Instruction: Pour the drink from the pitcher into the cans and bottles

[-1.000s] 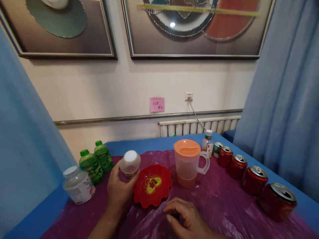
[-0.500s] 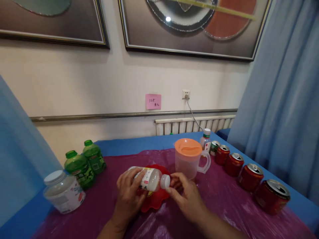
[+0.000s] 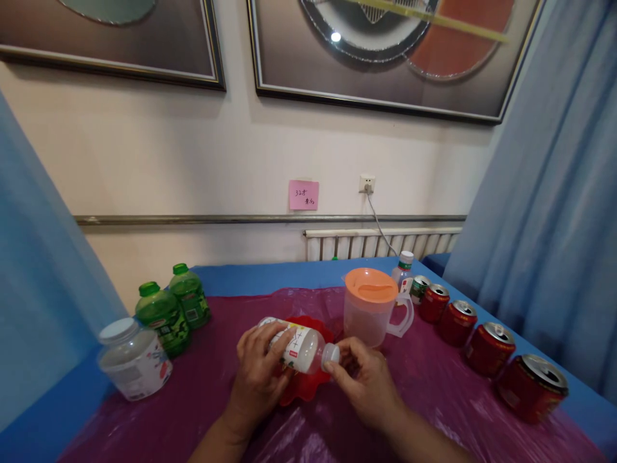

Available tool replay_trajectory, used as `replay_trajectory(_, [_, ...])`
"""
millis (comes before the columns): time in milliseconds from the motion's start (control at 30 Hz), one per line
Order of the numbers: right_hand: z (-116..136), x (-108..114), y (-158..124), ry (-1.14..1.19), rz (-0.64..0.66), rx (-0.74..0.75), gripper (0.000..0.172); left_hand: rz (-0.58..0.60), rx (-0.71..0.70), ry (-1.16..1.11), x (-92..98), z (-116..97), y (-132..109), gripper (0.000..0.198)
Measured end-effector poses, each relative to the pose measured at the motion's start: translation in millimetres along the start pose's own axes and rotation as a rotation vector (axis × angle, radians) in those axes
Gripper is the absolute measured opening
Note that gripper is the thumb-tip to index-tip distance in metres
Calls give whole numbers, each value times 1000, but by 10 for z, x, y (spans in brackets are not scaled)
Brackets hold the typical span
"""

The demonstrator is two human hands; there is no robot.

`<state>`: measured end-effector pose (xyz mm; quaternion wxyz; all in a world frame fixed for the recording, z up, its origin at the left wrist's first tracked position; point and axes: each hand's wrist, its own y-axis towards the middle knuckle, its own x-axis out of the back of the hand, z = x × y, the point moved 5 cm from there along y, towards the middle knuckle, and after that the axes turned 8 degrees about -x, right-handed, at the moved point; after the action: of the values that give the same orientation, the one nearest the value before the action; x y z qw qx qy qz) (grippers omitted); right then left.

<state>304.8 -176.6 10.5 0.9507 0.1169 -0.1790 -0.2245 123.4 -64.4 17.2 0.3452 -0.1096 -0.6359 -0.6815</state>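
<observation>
A clear plastic bottle with a white label [image 3: 299, 350] lies nearly on its side in the air, its neck pointing right and a little down. My left hand [image 3: 260, 370] is wrapped round the label end. At the neck is a whitish cap [image 3: 331, 354], pinched by the thumb and fingers of my right hand [image 3: 369, 382]. Whether the cap is loose from the neck, I cannot tell. Beneath the bottle sits a red scalloped dish [image 3: 308, 390], partly covered by my left hand and the bottle.
A jug with an orange lid [image 3: 371, 286] stands behind my right hand. Several red cans [image 3: 489, 349] line the right side, near a small capped bottle [image 3: 403, 273]. Green bottles [image 3: 164, 315] and a white-lidded jar [image 3: 135, 363] stand left. Purple plastic sheeting [image 3: 216, 360] covers the table.
The view has shifted slightly, so the scene sits a little further right. Both hands keep their hold on the bottle and its cap, and the bottle's neck dips slightly more.
</observation>
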Motion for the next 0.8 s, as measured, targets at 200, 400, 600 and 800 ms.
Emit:
replay_trajectory(200, [15, -13, -45, -47, -9, 46, 8, -14, 3, -15, 23, -21, 17, 51])
replay_trajectory(400, [36, 13, -108, -233, -45, 293, 28, 28, 24, -50, -42, 0, -22, 50])
replay_trajectory(600, [102, 26, -168, -284, -35, 386, 56, 56, 59, -69, -51, 18, -21, 54])
replay_trajectory(800, [60, 25, -119, -341, -48, 236, 47, 59, 33, -67, -54, 0, -17, 55])
